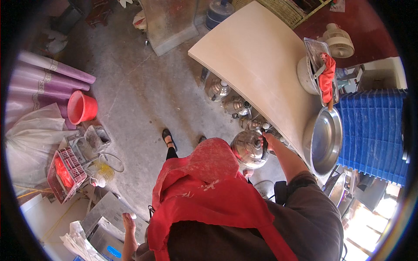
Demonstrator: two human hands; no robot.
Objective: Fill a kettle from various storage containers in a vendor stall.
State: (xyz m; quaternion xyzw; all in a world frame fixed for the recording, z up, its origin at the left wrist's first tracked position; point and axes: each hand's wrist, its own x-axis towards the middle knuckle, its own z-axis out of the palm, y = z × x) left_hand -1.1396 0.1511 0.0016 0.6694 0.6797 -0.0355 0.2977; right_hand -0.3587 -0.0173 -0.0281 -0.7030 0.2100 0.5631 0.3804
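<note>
My right hand (268, 141) grips the dark handle of a shiny metal kettle (249, 150), which hangs beside my red apron (209, 192). Several other metal kettles stand on the floor near the wooden board's edge, among them one metal kettle (219, 90) farther off and another kettle (241, 106) nearer. At the lower left, my left hand (129, 222) is held out over a grey metal appliance (114, 213); a small pale spot shows at its fingertips, and whether it holds anything is unclear.
A large wooden board (258, 49) carries a steel basin (326, 140) and a tray with a red cloth (326, 76). Blue plastic crates (372, 133) stand to the right. Leftward are a red bucket (83, 107), a red crate (67, 173) and a purple curtain (42, 81).
</note>
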